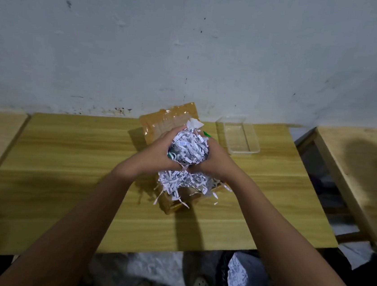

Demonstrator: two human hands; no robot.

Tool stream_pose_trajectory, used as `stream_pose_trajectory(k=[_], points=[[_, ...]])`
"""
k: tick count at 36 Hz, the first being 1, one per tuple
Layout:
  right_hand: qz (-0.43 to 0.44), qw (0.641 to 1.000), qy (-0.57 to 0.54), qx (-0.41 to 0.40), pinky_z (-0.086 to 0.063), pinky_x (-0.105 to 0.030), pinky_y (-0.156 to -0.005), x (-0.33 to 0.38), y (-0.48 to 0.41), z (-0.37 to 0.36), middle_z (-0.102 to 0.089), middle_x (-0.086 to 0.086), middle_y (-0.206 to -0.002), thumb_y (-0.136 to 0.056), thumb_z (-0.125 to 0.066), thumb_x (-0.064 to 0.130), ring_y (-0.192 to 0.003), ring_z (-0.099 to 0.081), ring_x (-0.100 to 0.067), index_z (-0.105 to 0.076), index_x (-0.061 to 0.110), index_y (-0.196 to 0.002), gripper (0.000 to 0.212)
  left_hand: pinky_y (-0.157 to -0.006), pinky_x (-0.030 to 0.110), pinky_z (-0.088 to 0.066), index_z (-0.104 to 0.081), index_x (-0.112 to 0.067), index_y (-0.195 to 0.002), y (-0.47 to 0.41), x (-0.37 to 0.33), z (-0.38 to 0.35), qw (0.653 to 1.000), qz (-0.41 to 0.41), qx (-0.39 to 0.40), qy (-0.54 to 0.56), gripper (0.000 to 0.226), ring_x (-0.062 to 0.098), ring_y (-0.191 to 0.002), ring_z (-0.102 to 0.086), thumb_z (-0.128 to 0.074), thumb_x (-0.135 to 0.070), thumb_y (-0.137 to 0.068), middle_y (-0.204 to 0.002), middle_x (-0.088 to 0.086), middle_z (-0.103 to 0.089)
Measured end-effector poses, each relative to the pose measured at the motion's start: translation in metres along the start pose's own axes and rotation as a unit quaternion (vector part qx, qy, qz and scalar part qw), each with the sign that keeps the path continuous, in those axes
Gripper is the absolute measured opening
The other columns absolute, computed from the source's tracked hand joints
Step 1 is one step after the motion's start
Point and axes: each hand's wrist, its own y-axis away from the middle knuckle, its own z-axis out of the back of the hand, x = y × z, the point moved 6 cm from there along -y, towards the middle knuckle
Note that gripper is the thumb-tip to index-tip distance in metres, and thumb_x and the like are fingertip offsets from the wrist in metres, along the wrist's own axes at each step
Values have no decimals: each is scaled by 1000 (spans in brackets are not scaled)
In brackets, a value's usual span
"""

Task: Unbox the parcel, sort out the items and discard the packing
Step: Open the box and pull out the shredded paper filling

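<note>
so both hands, left hand (158, 150) and right hand (214, 158), cup a wad of shredded paper (188, 148) between curled fingers (above the open box (176, 200), near the desk's (63, 163) far edge).

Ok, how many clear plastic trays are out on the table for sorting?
1: the clear plastic tray sits at the table's far edge, right of the cardboard box. A small one could be hidden behind the box.

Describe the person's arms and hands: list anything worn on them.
Both arms are bare as far as the frame shows: no sleeve on the left forearm or the right forearm. The left hand and right hand are ungloved, with no watch, bracelet or ring visible. No markings show in this dim light.
</note>
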Motion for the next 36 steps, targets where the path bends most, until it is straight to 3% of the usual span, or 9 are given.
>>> stream_pose_trajectory(k=[4,9,12,16,18,21,24,31,36], points=[[-8,1000,-21,-6,-48,-41,-93,5,12,7,-57,0,-108,-58,-81,1,-106,-58,-23,-47,17,-122,74,-98,35,-45,-17,-33,-146,4,-14,0,1000,0,3,-16,101,18,-127,-40,-77,-5,-69,-151,0,-23],[-9,1000,-23,-9,-43,-27,-78,15,25,25,-56,0,-100,-63,-77,-3,-94,-54,-15,-50,13,-118,63,-93,23,-36,-16,-29,-147,-1,-35,-3,999,-14,7,-40,101,8,-125,-32,-77,-7,-70,-153,-1,-19],[-6,1000,-15,-25,-46,-22,-72,16,30,42,-57,2,-98,-62,-78,-3,-90,-55,-14,-52,15,-114,61,-92,24,-38,-16,-30,-146,-9,-49,-7,999,-16,11,-48,101,16,-131,-35,-78,-9,-69,-152,1,-23],[-7,999,-8,-51,-50,-33,-85,15,36,69,-60,1,-101,-61,-79,0,-94,-57,-17,-53,16,-118,65,-77,17,-45,-16,-33,-145,-25,-73,-16,998,-26,20,-47,101,19,-128,-40,-78,-7,-69,-148,2,-28],[-5,998,-7,-65,-49,-33,-85,14,40,85,-59,1,-101,-61,-79,0,-94,-57,-17,-53,16,-118,65,-81,19,-45,-17,-32,-145,-36,-86,-21,998,-39,20,-47,101,18,-128,-40,-78,-8,-68,-147,2,-30],[-9,996,-12,-87,-49,-32,-83,10,47,110,-60,1,-100,-60,-79,0,-93,-57,-16,-54,18,-116,64,-98,32,-43,-19,-31,-145,-52,-106,-30,997,-53,25,-58,102,20,-128,-41,-80,-9,-66,-146,3,-32],[-10,995,-9,-102,-49,-34,-84,2,54,134,-60,1,-100,-60,-80,1,-94,-58,-18,-55,17,-114,62,-95,31,-45,-20,-32,-144,-70,-121,-45,997,-57,42,-40,102,20,-125,-44,-79,-5,-66,-145,4,-33],[-58,990,0,-127,-51,-40,-88,-63,67,175,-66,-5,-108,-58,-81,4,-99,-61,-22,-57,16,-115,64,-106,42,-40,-20,-32,-143,-119,-128,-117,993,-56,100,-37,106,22,-127,-43,-82,-14,-59,-143,6,-35],[-117,987,-7,-113,-48,-31,-82,-135,75,181,-62,-3,-103,-60,-80,1,-97,-59,-19,-58,12,-115,60,-107,44,-39,-19,-33,-144,-145,-99,-187,988,-28,153,-11,108,23,-129,-41,-83,-13,-60,-146,7,-32]])
